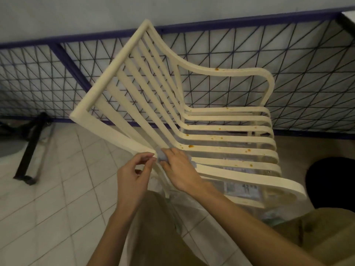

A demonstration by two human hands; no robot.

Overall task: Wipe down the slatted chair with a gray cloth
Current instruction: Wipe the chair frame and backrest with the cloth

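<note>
The slatted chair [230,149], cream with orange-brown spots on its seat slats and armrest, stands on the tiled floor [57,189] at the floor's far edge, just in front of a blue-framed mesh railing [73,67]. Its back leans toward the left side of the floor.

The gray cloth [162,157] is bunched where the near side rail bends from back to seat. The right hand [178,169] lies over it, its grip closed with the fingers curled down around the cloth and pressing it to the rail.

The left hand [134,175] is just beside it with curled fingers, the fingertips at the cloth's edge. Whether that grip pinches the cloth or the rail cannot be told.

A black metal stand [30,146] lies near the floor's left edge.
</note>
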